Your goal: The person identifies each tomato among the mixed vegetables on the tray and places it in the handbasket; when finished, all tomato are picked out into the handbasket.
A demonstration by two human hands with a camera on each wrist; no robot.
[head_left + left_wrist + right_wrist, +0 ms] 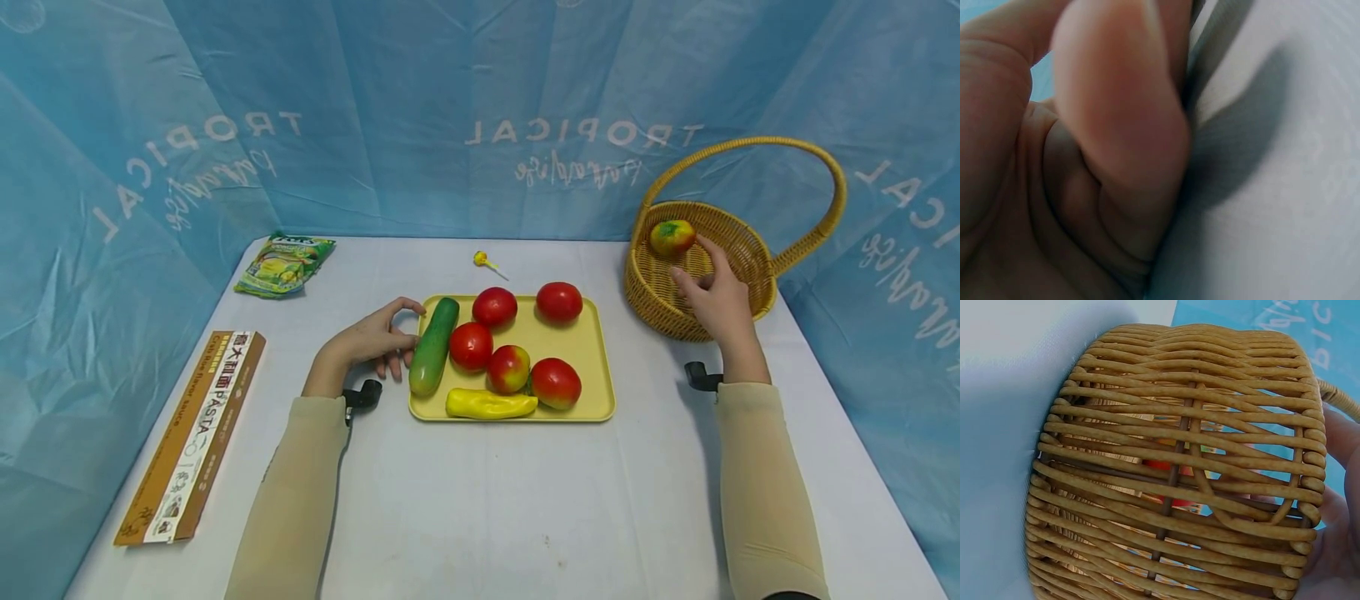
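My right hand [716, 292] reaches over the wicker basket [652, 304], thumb and index finger spread apart. Just beyond its fingertips a red-and-yellow fruit [672, 238] with a green patch lies in the basket. The right wrist view shows the woven basket side [1241, 450] close up, with red showing through the gaps and part of the hand at the right. At the tray's left edge, my left hand [367, 337] has loosely bent fingers beside a green cucumber [434, 348]. Its fingers fill much of the left wrist view, blurred, with no held object showing.
The yellow tray [592, 350] carries the cucumber, several red fruits [558, 302] and a long yellow pepper [491, 404]. Behind it lies a lollipop [481, 259]. On the left are a green packet [283, 265] and a pasta box [191, 437]. The basket's tall handle [750, 142] arches up.
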